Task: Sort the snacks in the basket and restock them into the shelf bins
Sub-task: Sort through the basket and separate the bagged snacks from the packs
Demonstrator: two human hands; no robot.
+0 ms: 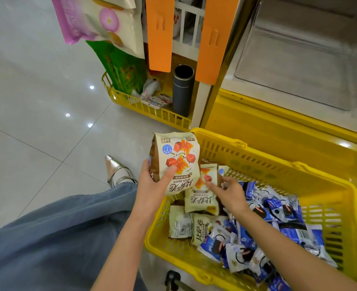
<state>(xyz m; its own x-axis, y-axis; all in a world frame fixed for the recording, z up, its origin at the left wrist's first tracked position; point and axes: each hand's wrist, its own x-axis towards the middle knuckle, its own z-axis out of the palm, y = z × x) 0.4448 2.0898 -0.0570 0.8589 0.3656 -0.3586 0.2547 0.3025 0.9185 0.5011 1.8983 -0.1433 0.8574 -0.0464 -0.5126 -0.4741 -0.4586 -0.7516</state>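
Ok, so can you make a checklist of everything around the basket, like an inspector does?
Surface: glossy floor tiles; the yellow basket sits low beside the shelf.
Job's things: cream snack bags and blue packets mixed in the basket; clear shelf bin above.
Clutter: grey flask and a small case in a low yellow tray.
Hands: left hand holds the raised cream bag; right hand grips a second cream bag in the basket.
Cables: nothing seen.
Surroundings: hanging snack bags, orange strips, a pointed shoe.
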